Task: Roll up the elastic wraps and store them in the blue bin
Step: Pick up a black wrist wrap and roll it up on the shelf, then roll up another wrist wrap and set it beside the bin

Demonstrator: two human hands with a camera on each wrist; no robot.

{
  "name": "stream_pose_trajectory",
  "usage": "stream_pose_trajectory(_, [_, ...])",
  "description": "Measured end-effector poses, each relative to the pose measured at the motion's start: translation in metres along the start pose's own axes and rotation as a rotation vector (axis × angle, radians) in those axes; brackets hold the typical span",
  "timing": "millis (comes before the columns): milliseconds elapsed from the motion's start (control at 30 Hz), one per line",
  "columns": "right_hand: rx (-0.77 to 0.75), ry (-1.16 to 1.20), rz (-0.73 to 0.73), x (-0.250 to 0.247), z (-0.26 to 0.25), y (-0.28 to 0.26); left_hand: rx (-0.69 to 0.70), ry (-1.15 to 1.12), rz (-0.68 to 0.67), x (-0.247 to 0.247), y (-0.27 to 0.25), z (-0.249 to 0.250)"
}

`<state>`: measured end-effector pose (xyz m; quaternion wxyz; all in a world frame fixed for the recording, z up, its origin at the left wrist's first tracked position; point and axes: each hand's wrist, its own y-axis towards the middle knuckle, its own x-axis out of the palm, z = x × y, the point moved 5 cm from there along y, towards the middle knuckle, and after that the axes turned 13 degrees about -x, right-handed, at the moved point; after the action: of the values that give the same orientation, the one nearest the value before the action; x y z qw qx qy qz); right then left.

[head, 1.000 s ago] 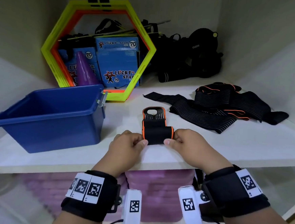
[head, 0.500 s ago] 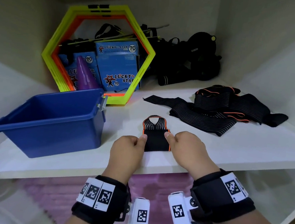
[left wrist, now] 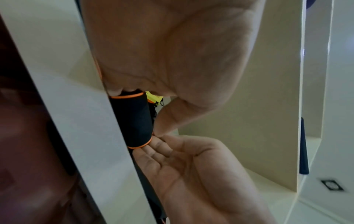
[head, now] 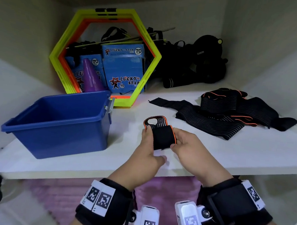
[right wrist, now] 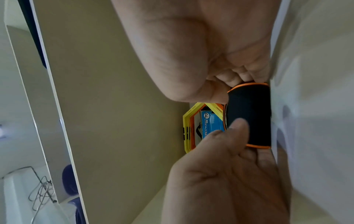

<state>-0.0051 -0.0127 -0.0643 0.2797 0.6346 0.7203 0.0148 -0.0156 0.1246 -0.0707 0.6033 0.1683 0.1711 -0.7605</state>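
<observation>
Two hands: both hold one wrap
Wrap [head: 161, 137]: black roll with orange edging, held just above the shelf's front part; its loop end sticks out at 12 o'clock of the roll
Left hand [head: 147, 154]: fingers curled round the roll's left end, grasping it
Right hand [head: 188, 149]: thumb and fingers pinch the roll's right end
Bin [head: 59, 123]: blue, at 9 o'clock of the roll, near, apart from it; nothing shows inside
Shelf [head: 229, 154]: white, bears the bin
Loose wraps [head: 226, 112]: unrolled black heap at 2 o'clock, well apart
Hexagon frames [head: 148, 73]: yellow and orange, upright at 11 o'clock, behind the bin
Boxes [head: 124, 69]: blue, seen through the frames
</observation>
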Motion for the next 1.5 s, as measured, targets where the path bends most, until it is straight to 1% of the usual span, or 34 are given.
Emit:
stream_pose_trajectory(67, [-0.009,-0.037,0.000,0.003,0.002,0.002,0.016,0.098,-0.003,0.001,-0.003,-0.001])
stream_pose_trajectory(133, [0.003,-0.092,0.025,0.004,0.002,0.004,0.038,0.178,0.023,-0.005,-0.002,-0.004])
stream_pose_trajectory(267, [0.045,-0.207,0.112,0.009,-0.002,0.004,0.085,0.374,0.204,-0.029,-0.007,-0.007])
stream_pose_trajectory(333, [0.033,-0.260,0.149,0.014,-0.005,0.003,0.082,0.434,0.276,-0.042,-0.011,-0.010])
stream_pose_trajectory(567, [-0.009,-0.277,0.142,0.042,-0.018,0.009,-0.035,0.306,0.387,-0.082,-0.023,-0.029])
stream_pose_trajectory(800, [-0.018,-0.290,0.135,0.068,-0.031,0.010,0.043,0.260,0.427,-0.091,-0.049,-0.037])
stream_pose_trajectory(1000, [-0.001,-0.256,0.094,0.073,-0.040,0.009,0.105,0.243,0.398,-0.090,-0.061,-0.042])
stream_pose_trajectory(1100, [0.047,-0.197,0.109,0.058,-0.039,0.003,0.111,0.300,0.456,-0.095,-0.065,-0.039])
stream_pose_trajectory(1200, [0.078,-0.190,0.137,0.023,-0.037,-0.006,0.128,0.412,0.574,-0.100,-0.067,-0.027])
stream_pose_trajectory(1267, [0.109,-0.199,0.160,-0.009,-0.034,-0.011,0.175,0.450,0.604,-0.098,-0.065,-0.008])
stream_pose_trajectory(1367, [0.147,-0.273,0.155,-0.059,-0.030,-0.015,0.240,0.453,0.519,-0.083,-0.051,0.030])
stream_pose_trajectory(1433, [0.195,-0.359,0.092,-0.093,-0.025,-0.015,0.284,0.486,0.432,-0.066,-0.034,0.057])
stream_pose_trajectory(1500, [0.287,-0.447,0.007,-0.128,-0.018,-0.016,0.337,0.562,0.368,-0.044,-0.012,0.084])
